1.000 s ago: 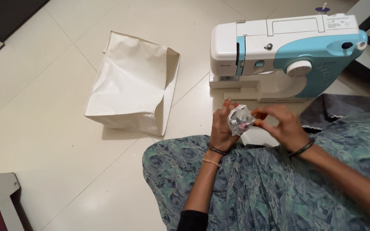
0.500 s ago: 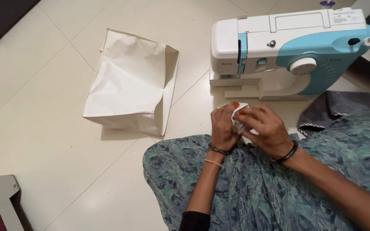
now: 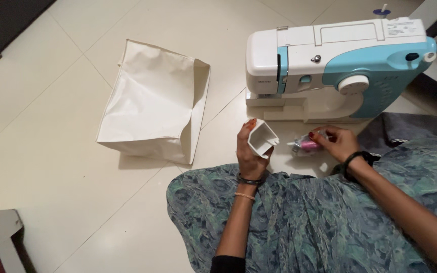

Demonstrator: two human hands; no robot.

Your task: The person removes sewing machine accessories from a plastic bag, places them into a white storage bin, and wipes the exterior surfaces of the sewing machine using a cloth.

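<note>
Two hands work apart above the tiled floor: the left hand (image 3: 249,151) grips a small white open-topped plastic box (image 3: 262,138), while the right hand (image 3: 341,143) pinches a clear plastic bag with pink contents (image 3: 305,145), near the white-and-blue sewing machine (image 3: 330,65).

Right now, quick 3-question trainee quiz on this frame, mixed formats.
1. True or false: the left hand holds the small white open box.
2. Multiple choice: what does the right hand hold? A) scissors B) a clear packet with something pink inside C) a grey cloth
3. Fill in: the cream fabric cover lies on the tiled floor to the ___ of the sewing machine in the picture.

Key: 1 true; 2 B; 3 left.
</note>
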